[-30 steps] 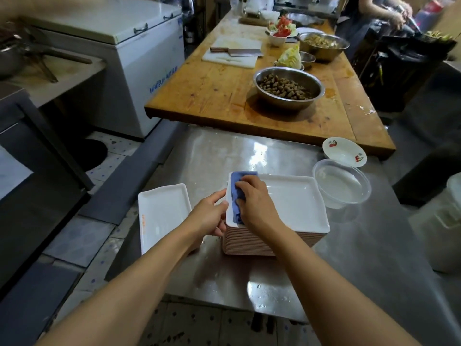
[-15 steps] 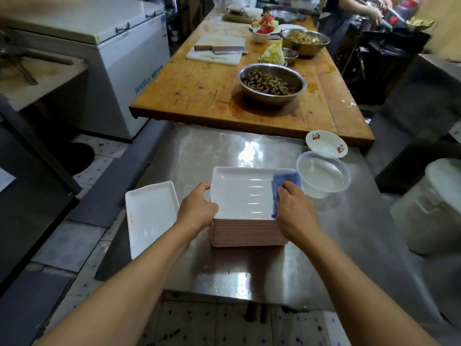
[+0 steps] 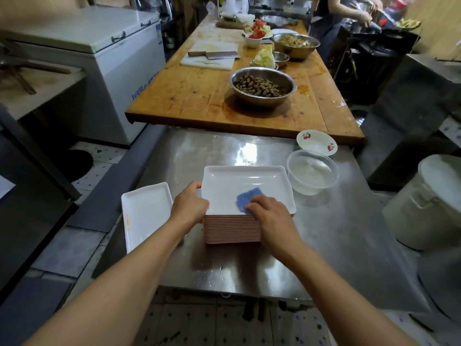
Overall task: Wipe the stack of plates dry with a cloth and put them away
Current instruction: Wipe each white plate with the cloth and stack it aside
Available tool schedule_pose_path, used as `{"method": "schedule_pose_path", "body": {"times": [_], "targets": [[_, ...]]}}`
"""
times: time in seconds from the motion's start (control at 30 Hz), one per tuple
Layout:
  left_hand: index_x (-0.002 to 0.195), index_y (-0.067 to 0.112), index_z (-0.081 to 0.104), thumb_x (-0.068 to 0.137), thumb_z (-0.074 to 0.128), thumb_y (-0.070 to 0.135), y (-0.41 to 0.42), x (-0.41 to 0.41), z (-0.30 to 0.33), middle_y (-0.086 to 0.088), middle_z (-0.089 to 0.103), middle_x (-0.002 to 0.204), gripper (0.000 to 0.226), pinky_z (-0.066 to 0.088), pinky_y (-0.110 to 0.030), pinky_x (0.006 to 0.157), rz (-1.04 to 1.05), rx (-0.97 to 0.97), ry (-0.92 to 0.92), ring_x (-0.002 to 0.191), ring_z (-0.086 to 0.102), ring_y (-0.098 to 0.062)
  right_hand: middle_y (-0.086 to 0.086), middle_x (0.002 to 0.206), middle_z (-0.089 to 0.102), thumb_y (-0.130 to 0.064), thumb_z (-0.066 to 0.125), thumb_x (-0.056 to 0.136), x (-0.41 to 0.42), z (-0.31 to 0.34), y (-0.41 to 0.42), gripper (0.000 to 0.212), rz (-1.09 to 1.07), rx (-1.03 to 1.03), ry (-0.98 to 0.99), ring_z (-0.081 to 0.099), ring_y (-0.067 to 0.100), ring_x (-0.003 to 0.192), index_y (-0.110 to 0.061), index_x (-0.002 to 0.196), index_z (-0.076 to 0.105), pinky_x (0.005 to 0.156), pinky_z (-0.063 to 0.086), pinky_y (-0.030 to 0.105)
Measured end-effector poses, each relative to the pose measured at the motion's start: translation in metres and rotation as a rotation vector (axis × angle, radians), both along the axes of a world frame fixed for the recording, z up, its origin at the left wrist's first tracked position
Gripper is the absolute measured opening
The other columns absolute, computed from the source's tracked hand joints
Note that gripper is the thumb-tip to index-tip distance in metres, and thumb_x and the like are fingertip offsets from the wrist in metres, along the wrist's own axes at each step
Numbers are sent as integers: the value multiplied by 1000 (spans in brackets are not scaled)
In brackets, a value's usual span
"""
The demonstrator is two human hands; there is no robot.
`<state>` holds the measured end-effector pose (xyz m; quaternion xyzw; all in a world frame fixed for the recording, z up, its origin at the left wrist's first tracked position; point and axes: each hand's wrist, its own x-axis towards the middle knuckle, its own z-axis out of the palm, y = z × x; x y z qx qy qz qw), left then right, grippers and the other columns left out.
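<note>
Stack of plates: white, rectangular, glossy top faces, pinkish ribbed edges; sits on a stainless steel table with water droplets near the front edge. Top plate has a shallow raised rim.

Just left of the stack: single white rectangular plate, lying flat, orange marking along its left rim.

Just right of the stack: clear round plastic container, contents appear to be water, though the glare makes this uncertain. Beyond it, small white bowl with cherry print.

Behind the stack, on a wooden table: steel bowl filled with brown peanuts in shell.

Left hand: fingers curled over the stack's left edge, gripping the top plate's rim. Right hand: palm down on a small blue cloth, fingers bent over it, pressing it against the near right part of the top plate.
</note>
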<state>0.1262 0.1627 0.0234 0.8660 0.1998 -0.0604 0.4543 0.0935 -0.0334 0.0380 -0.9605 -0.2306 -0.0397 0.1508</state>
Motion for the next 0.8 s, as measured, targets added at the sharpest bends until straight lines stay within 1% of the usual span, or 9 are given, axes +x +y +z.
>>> {"method": "schedule_pose_path", "body": {"times": [0.13, 0.2, 0.3, 0.4, 0.47, 0.57, 0.63, 0.7, 0.8], "targets": [[121, 25, 50, 80, 48, 3, -3, 1, -1, -4, 58, 80, 46, 41, -22, 44, 6, 42, 3, 60, 59, -21, 13, 117, 56, 5, 53, 80, -5, 10, -43, 34, -148, -90, -46, 51, 33, 109, -3, 112, 63, 85, 37, 36], [122, 24, 51, 81, 48, 4, -3, -1, 0, -7, 61, 85, 46, 45, -25, 50, 15, 56, 2, 66, 61, -23, 10, 128, 47, -3, 47, 90, -6, 13, -49, 33, -164, -128, -13, 42, 28, 118, -4, 121, 57, 88, 37, 32], [126, 22, 50, 85, 50, 12, -8, -6, 5, -11, 61, 106, 43, 44, -30, 67, -12, 255, -2, 88, 59, -29, 6, 133, 37, -10, 43, 95, -7, 15, -50, 30, -253, 23, 77, 36, 20, 121, -7, 124, 51, 84, 38, 25], [132, 22, 43, 90, 53, 30, -20, -18, 12, -9, 45, 121, 44, 43, -36, 79, -55, 576, -116, 109, 47, -29, 14, 109, 54, 0, 53, 87, -6, 20, -61, 17, -390, 359, 92, 51, 24, 96, 0, 101, 63, 75, 38, 20], [138, 22, 42, 90, 54, 36, -35, -23, 16, -5, 42, 132, 51, 39, -38, 93, -186, 613, -297, 121, 39, -25, 13, 83, 64, 3, 57, 80, -4, 24, -73, 7, -441, 500, 117, 58, 25, 74, 0, 81, 63, 64, 44, 21], [142, 24, 39, 91, 53, 43, -60, -21, 14, -1, 29, 152, 56, 19, -39, 112, -506, 648, -334, 139, 25, -20, 0, 72, 67, -6, 59, 84, -3, 28, -86, 10, -510, 662, 221, 65, 18, 71, -15, 85, 62, 67, 54, 31], [145, 26, 32, 90, 57, 42, -70, -18, 8, 1, 20, 157, 63, 13, -40, 114, -604, 646, -240, 144, 17, -17, -8, 70, 66, -8, 59, 86, -3, 26, -90, 16, -507, 708, 238, 64, 9, 68, -23, 93, 61, 60, 50, 20], [145, 27, 31, 91, 57, 30, -75, -16, 0, 2, 20, 157, 60, 18, -37, 113, -614, 650, -198, 144, 17, -16, -8, 67, 66, -7, 58, 86, -5, 24, -93, 19, -492, 773, 243, 63, 2, 61, -24, 94, 60, 48, 44, 10], [140, 27, 39, 93, 53, 21, -76, -19, -4, 4, 28, 154, 50, 29, -35, 106, -590, 714, -245, 141, 26, -16, -6, 67, 66, -5, 57, 85, -7, 21, -98, 19, -482, 823, 253, 60, -2, 58, -23, 91, 61, 46, 43, 9]]}}
